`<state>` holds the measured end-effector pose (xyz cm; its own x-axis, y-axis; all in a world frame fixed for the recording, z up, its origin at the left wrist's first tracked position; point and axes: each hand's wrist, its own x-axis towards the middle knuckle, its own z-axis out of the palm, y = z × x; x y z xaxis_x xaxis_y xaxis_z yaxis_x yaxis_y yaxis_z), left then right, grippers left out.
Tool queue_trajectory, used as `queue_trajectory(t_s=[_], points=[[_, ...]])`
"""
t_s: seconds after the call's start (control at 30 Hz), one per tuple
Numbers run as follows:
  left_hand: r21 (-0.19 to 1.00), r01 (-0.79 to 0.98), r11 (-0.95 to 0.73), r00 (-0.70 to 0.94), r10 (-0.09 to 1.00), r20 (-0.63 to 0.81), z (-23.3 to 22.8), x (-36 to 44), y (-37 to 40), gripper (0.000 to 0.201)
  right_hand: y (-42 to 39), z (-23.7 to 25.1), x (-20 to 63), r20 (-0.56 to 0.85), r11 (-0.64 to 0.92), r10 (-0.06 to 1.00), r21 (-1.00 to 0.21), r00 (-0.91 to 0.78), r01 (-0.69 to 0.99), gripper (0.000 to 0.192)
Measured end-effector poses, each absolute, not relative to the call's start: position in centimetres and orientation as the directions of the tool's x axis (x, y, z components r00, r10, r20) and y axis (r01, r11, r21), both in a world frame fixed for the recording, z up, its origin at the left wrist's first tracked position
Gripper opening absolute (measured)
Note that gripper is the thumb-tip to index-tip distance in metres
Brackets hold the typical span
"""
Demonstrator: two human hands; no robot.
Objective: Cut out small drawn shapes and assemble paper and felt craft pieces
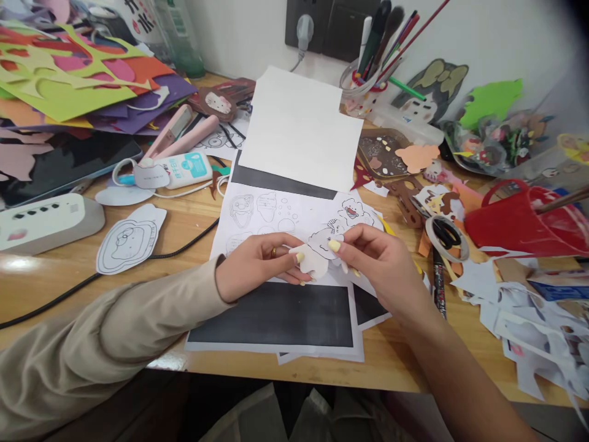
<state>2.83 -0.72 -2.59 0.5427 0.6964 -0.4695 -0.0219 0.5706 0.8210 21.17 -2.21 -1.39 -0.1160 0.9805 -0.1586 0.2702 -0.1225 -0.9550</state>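
Observation:
My left hand [271, 261] pinches a small white paper cutout [315, 264] between thumb and fingers. From the other side my right hand [375, 255] grips a paper cutout with a line-drawn figure [322, 239], which overlaps the white one. Whether the two pieces are joined I cannot tell. Below both hands lie printed sheets [248, 190] with outline drawings and black bands. Another drawn cutout with a fluffy-edged figure [353, 212] rests on the sheets just beyond my right fingers. A blank white sheet [299, 129] covers their far end.
Colored foam scraps [92, 86] pile up at the back left, near a power strip [50, 224] and a pink flat iron [184, 132]. At right stand a red cup [529, 218], a tape roll [446, 238] and white paper scraps [534, 325]. A pen cup [365, 92] is behind.

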Motion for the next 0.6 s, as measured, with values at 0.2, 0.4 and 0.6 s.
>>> queue_trajectory(t_s=[0.2,0.4,0.6], points=[[0.818,-0.034,0.574,0.562,0.688,-0.459,-2.77,2.82,-0.75,0.017,-2.04,-1.93,20.88,-0.168,-0.125,0.976,-0.953,-0.138,0.277,0.013],[0.834,-0.029,0.552,0.578,0.69,-0.436,-2.91,2.75,-0.93,0.016,-1.95,-2.32,20.88,-0.142,-0.091,0.98,-0.944,-0.142,0.316,0.012],[0.843,-0.031,0.537,0.593,0.689,-0.417,-2.79,2.66,-0.99,0.016,-1.93,-1.98,20.73,-0.174,-0.12,0.974,-0.941,-0.147,0.316,0.013]])
